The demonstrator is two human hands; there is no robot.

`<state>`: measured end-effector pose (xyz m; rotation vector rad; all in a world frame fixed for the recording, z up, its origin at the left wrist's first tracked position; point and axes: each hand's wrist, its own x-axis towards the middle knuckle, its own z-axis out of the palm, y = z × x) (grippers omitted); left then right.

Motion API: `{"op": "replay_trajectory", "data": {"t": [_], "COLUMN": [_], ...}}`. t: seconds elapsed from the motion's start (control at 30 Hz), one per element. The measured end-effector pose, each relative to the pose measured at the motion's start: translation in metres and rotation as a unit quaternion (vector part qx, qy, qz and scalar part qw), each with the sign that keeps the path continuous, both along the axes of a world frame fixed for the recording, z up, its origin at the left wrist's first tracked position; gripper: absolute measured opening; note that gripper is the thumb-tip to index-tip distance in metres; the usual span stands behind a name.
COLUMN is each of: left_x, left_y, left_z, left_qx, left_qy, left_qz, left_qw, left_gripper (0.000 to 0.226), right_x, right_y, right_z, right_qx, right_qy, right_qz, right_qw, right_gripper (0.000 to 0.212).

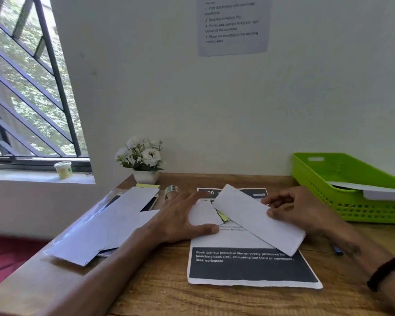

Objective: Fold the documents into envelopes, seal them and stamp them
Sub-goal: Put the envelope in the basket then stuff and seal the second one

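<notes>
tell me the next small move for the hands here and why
Probably bring the left hand over to steady the white envelope that the right hand holds tilted above the printed sheet. The left hand lies flat on the paper with nothing gripped, and the roll of stamps sits untouched behind it.

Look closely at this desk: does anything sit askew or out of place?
Yes. The envelope pile at the desk's left edge is fanned unevenly and overhangs the desk. In the green basket, one envelope lies tilted, poking over the rim.
</notes>
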<state>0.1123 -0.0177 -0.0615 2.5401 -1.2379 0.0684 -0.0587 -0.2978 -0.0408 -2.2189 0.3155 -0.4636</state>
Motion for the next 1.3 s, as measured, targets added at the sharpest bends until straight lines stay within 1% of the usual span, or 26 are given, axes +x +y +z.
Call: {"op": "replay_trajectory", "data": {"t": [0.13, 0.23, 0.33, 0.4, 0.43, 0.53, 0.57, 0.63, 0.67, 0.77, 0.87, 0.97, 1.07, 1.17, 1.3], "left_x": [0.002, -0.001, -0.003, -0.001, 0.001, 0.005, 0.007, 0.012, 0.013, 0.016, 0.015, 0.013, 0.011, 0.014, 0.016], "left_y": [0.002, 0.002, 0.002, 0.002, 0.002, 0.001, 0.002, 0.002, 0.002, 0.002, 0.003, 0.004, 0.003, 0.003, 0.006], "left_z": [0.000, 0.001, 0.000, -0.004, -0.006, -0.006, -0.005, -0.007, -0.007, -0.005, -0.005, -0.005, -0.003, -0.003, -0.001], "left_qx": [-0.011, -0.059, -0.085, -0.127, -0.161, -0.244, -0.255, -0.264, -0.273, -0.306, -0.318, -0.312, -0.290, -0.286, -0.290], "left_qy": [-0.006, 0.006, 0.005, -0.004, -0.001, 0.000, -0.003, -0.007, -0.007, 0.026, 0.037, 0.033, 0.028, 0.008, 0.017], "left_qz": [0.029, 0.033, 0.039, 0.054, 0.061, 0.075, 0.078, 0.087, 0.091, 0.094, 0.090, 0.080, 0.063, 0.069, 0.084], "left_qw": [0.999, 0.998, 0.996, 0.990, 0.985, 0.967, 0.964, 0.961, 0.958, 0.947, 0.943, 0.946, 0.955, 0.956, 0.953], "left_gripper": [0.110, 0.107, 0.104, 0.089, 0.075, 0.022, 0.021, 0.044, 0.050, 0.056, 0.059, 0.051, 0.037, 0.036, 0.032], "right_x": [0.000, -0.002, -0.002, -0.002, -0.003, -0.006, -0.008, -0.008, -0.008, -0.008, -0.009, -0.009, -0.009, -0.009, -0.011], "right_y": [0.003, 0.006, 0.007, 0.008, 0.009, 0.011, 0.012, 0.013, 0.013, 0.012, 0.012, 0.011, 0.011, 0.010, 0.009], "right_z": [0.001, 0.003, 0.004, 0.005, 0.006, 0.009, 0.009, 0.010, 0.010, 0.011, 0.013, 0.013, 0.013, 0.013, 0.013], "right_qx": [-0.009, -0.018, -0.006, -0.002, -0.001, 0.010, 0.015, 0.014, 0.014, 0.034, 0.042, 0.046, 0.053, 0.060, 0.065], "right_qy": [-0.044, -0.049, -0.048, -0.050, -0.053, -0.055, -0.052, -0.043, -0.039, -0.040, -0.052, -0.051, -0.008, 0.025, 0.013], "right_qz": [-0.017, -0.019, -0.014, -0.013, -0.013, 0.002, 0.008, 0.017, 0.017, 0.009, -0.006, -0.014, 0.002, 0.012, -0.001], "right_qw": [0.999, 0.998, 0.999, 0.999, 0.998, 0.998, 0.998, 0.999, 0.999, 0.999, 0.998, 0.998, 0.999, 0.998, 0.998], "right_gripper": [0.025, 0.027, 0.027, 0.026, 0.026, 0.026, 0.026, 0.026, 0.026, 0.027, 0.025, 0.021, 0.016, 0.016, 0.016]}}
